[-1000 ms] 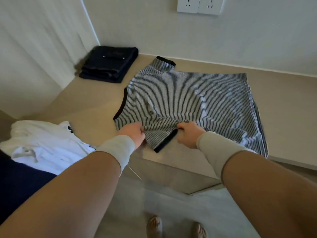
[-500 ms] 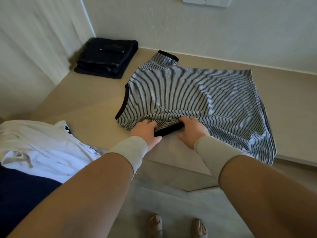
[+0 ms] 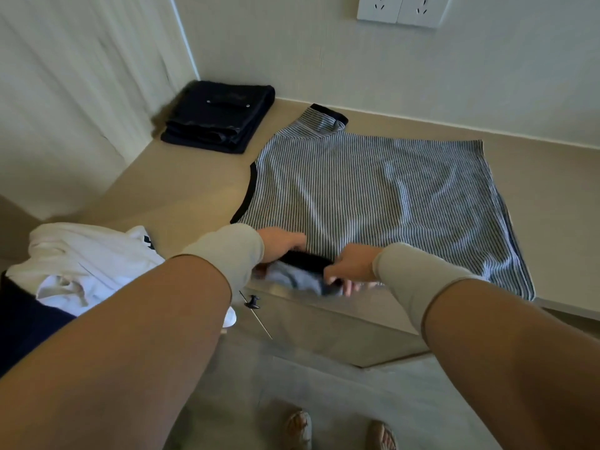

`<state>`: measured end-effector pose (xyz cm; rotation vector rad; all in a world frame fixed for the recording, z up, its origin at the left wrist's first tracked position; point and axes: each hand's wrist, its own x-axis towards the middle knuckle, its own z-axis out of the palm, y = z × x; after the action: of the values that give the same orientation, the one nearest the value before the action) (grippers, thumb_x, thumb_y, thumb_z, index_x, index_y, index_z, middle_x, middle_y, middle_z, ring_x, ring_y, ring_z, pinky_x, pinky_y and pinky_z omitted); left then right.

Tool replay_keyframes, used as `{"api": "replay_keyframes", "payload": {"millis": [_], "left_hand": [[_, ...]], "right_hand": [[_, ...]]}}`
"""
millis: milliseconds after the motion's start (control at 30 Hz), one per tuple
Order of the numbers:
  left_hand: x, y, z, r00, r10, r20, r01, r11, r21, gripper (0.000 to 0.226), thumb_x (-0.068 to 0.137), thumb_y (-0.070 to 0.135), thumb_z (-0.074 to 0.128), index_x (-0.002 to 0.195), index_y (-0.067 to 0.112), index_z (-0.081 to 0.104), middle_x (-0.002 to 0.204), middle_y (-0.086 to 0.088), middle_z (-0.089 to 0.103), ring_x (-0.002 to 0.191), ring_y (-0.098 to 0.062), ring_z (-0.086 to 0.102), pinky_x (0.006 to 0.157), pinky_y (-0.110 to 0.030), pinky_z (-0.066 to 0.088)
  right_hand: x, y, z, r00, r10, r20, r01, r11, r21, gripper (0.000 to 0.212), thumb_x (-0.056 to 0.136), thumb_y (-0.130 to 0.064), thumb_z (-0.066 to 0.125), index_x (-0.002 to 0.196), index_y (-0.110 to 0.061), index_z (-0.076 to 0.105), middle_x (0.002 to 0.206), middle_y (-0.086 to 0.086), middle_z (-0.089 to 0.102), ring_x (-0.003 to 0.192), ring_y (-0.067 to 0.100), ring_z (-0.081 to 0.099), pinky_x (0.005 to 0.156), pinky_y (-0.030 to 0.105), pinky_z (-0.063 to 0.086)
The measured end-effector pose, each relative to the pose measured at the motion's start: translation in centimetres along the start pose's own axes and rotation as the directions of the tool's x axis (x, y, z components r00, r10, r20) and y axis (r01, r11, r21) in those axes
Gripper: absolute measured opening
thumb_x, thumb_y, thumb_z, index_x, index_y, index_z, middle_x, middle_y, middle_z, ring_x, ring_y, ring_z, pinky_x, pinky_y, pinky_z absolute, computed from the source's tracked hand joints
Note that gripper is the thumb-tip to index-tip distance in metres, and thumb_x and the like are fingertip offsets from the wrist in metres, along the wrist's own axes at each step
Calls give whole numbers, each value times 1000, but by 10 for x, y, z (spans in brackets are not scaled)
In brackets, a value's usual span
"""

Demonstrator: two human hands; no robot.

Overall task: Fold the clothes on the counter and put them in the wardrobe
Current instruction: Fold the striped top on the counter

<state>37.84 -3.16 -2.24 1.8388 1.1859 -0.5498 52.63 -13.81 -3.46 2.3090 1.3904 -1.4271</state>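
Blurring sleeve [image 3: 300,277] between both hands

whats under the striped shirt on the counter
Only the beige counter shows around the striped shirt, which lies flat apart from the near sleeve that both hands work on. Anything thin beneath it would be covered.

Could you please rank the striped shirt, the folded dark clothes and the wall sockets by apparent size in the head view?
1. striped shirt
2. folded dark clothes
3. wall sockets, partly cut off by the frame edge
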Motion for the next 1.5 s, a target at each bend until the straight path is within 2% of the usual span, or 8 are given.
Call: {"api": "replay_keyframes", "payload": {"millis": [67,233,333,600,900,1133,1300,1500], "left_hand": [[-6,-5,5,968,-169,185,179,983,-37,62,92,61,42,82,6,68,69,-9,62,56,-20,49,60,-27,39],[9,-14,14,967,143,-212,-68,944,324,41,99,45,41,127,20,56,120,-6,56,115,-25,52,95,-39,44],[20,-26,25,981,59,-183,21,913,407,59,93,49,48,147,36,29,157,-3,17,142,-35,22,111,-51,32],[32,-45,6,958,-73,-278,189,887,420,70,90,48,53,149,31,20,154,-11,17,140,-41,22,110,-52,33],[68,-22,-7,943,179,-281,-60,922,384,73,96,46,47,153,37,3,161,3,-13,148,-29,-12,118,-55,15],[104,5,-39,889,24,-458,133,943,306,42,95,34,47,135,26,36,143,-9,29,134,-35,25,103,-53,38],[157,24,-62,893,154,-424,15,929,369,68,94,54,43,152,37,12,162,4,-4,148,-28,-9,118,-57,8],[191,39,-74,796,227,-561,29,911,410,49,96,40,41,143,32,31,159,0,12,148,-26,-4,116,-61,6]], "right_hand": [[-7,4,0,970,95,226,-95,995,-11,24,88,-32,55,91,-13,69,83,3,71,76,19,60,68,27,46],[0,10,-6,943,-22,-333,-32,987,-156,32,98,-26,46,114,-5,63,110,9,67,96,20,64,89,35,54],[9,14,-2,959,5,-284,-77,968,-241,35,97,-28,46,125,-9,57,122,6,61,108,23,60,95,37,52],[29,9,-3,923,80,-377,-185,950,-251,38,95,-33,50,122,-8,55,121,14,54,97,29,61,88,41,55],[51,0,-16,866,23,-499,-89,990,-109,58,91,-37,58,144,-25,37,147,5,33,133,28,35,103,47,43],[101,1,-62,838,101,-536,-171,982,-82,59,92,-40,52,145,-22,33,151,8,28,140,32,26,109,57,33],[142,-5,-97,832,84,-548,-141,988,-63,67,93,-49,47,151,-26,21,159,5,14,148,30,8,114,62,17],[174,-2,-112,730,66,-680,-168,982,-85,57,93,-48,44,143,-23,32,155,6,22,147,31,9,114,64,13]]}}
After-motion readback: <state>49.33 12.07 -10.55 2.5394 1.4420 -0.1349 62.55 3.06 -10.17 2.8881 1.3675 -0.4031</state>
